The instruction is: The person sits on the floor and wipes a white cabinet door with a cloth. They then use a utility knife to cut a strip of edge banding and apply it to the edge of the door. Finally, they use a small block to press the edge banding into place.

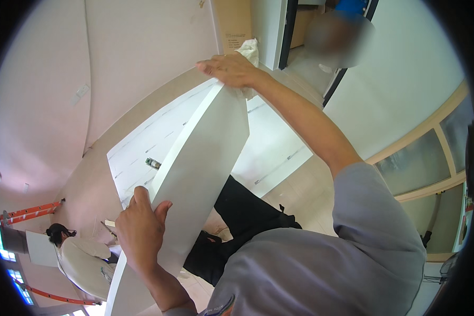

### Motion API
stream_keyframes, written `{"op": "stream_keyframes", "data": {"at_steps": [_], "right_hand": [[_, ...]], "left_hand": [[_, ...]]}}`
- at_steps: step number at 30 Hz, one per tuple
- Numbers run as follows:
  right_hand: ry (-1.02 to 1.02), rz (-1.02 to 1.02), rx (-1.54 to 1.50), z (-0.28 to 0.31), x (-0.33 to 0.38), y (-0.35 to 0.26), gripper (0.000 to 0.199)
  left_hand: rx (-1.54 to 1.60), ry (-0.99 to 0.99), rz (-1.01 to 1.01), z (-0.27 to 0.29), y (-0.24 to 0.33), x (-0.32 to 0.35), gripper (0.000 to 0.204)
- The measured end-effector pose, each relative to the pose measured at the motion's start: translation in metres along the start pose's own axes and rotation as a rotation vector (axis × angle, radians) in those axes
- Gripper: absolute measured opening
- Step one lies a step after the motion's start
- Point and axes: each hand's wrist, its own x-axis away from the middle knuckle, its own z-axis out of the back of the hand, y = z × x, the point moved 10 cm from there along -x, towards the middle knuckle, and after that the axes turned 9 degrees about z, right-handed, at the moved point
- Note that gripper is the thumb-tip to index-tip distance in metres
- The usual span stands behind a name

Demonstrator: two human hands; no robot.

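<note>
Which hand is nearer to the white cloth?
The right hand: it grips the board's far end and touches the cloth. The left hand holds the board's near part, far from the cloth.

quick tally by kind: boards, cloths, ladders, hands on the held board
White boards: 2, the held board and the flat board on the floor
Cloths: 1, a white cloth under the right hand
Orange ladders: 2, one ladder at left, another lower left
Hands on the held board: 2, right hand and left hand
Total: 7
</note>
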Motion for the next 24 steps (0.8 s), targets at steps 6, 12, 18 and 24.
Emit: {"op": "stream_keyframes", "data": {"at_steps": [6,12,18,24], "right_hand": [[0.883,-0.243,-1.115,-0.016,0.104,0.286,0.056],[1.196,-0.078,-1.255,0.095,0.144,0.181,0.057],[0.866,0.413,-1.292,0.132,0.073,-0.092,0.037],[0.071,0.116,0.046,-0.009,0.035,-0.161,0.050]], "left_hand": [[0.054,-0.042,-0.136,-0.016,0.022,-0.004,0.050],[0.024,-0.001,-0.070,-0.006,0.006,-0.005,0.049],[0.078,0.037,-0.148,-0.002,0.011,-0.004,0.050],[0.029,0.028,-0.103,-0.001,0.023,0.003,0.046]]}}
